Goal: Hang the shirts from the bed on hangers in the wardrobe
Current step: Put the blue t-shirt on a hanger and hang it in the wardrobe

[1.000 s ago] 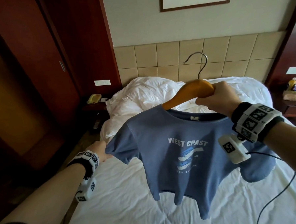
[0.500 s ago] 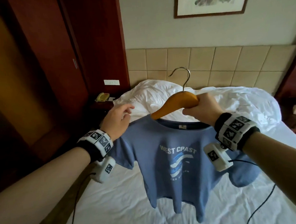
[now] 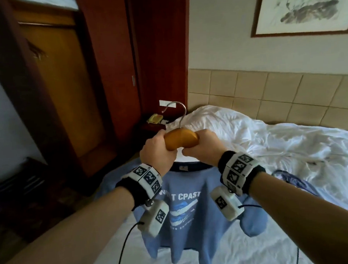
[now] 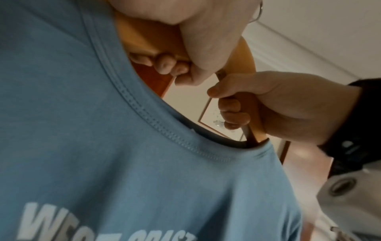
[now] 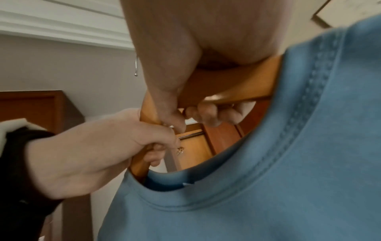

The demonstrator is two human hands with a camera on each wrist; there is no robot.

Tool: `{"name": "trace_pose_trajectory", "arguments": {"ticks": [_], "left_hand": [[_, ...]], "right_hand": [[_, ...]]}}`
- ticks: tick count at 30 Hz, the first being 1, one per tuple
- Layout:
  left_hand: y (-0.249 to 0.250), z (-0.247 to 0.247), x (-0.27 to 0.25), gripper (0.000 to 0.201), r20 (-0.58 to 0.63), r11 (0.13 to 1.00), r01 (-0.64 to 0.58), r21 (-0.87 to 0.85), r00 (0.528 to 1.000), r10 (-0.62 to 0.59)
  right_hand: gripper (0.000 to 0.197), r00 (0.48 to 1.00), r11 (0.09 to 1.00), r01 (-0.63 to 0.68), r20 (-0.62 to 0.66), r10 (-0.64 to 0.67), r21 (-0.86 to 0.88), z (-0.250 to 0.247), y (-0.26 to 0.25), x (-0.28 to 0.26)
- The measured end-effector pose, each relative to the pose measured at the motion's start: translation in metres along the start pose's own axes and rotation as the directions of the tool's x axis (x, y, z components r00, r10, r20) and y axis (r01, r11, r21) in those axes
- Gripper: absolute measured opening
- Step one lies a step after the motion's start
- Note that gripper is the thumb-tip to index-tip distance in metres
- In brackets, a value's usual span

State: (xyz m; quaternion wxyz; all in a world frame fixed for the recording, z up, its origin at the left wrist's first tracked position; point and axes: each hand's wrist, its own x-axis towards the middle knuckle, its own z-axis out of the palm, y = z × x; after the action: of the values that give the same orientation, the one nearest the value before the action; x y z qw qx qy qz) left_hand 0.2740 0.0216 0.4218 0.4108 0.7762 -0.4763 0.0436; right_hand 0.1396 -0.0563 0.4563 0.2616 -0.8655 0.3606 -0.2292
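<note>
The wardrobe (image 3: 52, 93) stood open at the left of the room, dark red-brown outside and lighter orange wood within, with its rail (image 3: 42, 24) running across the top of the opening. To its right the bed (image 3: 261, 167) filled the lower half of the head view, its white sheet and crumpled duvet spread out beneath a tiled wall panel (image 3: 278, 92) and a framed ink painting (image 3: 303, 10). Between wardrobe and bed, a low nightstand carried a yellow telephone (image 3: 154, 119). A blue T-shirt (image 3: 185, 212) printed in white lettering hung in the air above the near edge of the mattress, its collar threaded over a wooden hanger (image 3: 181, 140) whose metal hook (image 3: 177, 111) pointed up and curved to the left. A second piece of blue cloth (image 3: 292, 180) lay on the sheet just to the right. The left hand (image 3: 157, 153) was wrapped round the left arm of the hanger, fingers curled under the wood, as the left wrist view showed. The right hand (image 3: 202, 148) gripped the right arm in the same fashion, thumb in front and fingers behind. The two hands sat close together at the crest of the hanger, each wrist bearing a black band with patterned white markers.
</note>
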Motion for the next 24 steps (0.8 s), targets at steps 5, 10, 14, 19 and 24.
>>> {"name": "trace_pose_trajectory", "arguments": {"ticks": [5, 10, 14, 19, 24], "left_hand": [[-0.044, -0.064, -0.011, 0.019, -0.02, 0.996, 0.088, 0.015, 0.996, -0.088], [-0.127, -0.158, -0.019, 0.018, -0.141, 0.972, 0.233, 0.003, 0.963, -0.23], [-0.201, -0.246, -0.039, 0.02, -0.234, 0.947, 0.32, -0.02, 0.919, -0.316], [-0.287, -0.361, -0.08, 0.018, -0.326, 0.881, 0.472, -0.042, 0.827, -0.459], [-0.361, -0.478, -0.136, 0.024, -0.422, 0.795, 0.605, 0.046, 0.732, -0.534]], "right_hand": [[0.021, 0.965, 0.98, 0.196, 0.181, -0.189, -0.02, 0.037, -0.042, 0.01], [0.027, 0.854, 0.898, 0.43, 0.366, -0.369, -0.096, 0.086, -0.106, 0.018], [0.024, 0.736, 0.82, 0.573, 0.448, -0.508, -0.011, 0.142, -0.176, 0.02], [0.029, 0.608, 0.765, 0.635, 0.544, -0.578, 0.104, 0.223, -0.268, 0.012], [0.034, 0.492, 0.708, 0.632, 0.543, -0.681, 0.316, 0.321, -0.386, -0.02]]}}
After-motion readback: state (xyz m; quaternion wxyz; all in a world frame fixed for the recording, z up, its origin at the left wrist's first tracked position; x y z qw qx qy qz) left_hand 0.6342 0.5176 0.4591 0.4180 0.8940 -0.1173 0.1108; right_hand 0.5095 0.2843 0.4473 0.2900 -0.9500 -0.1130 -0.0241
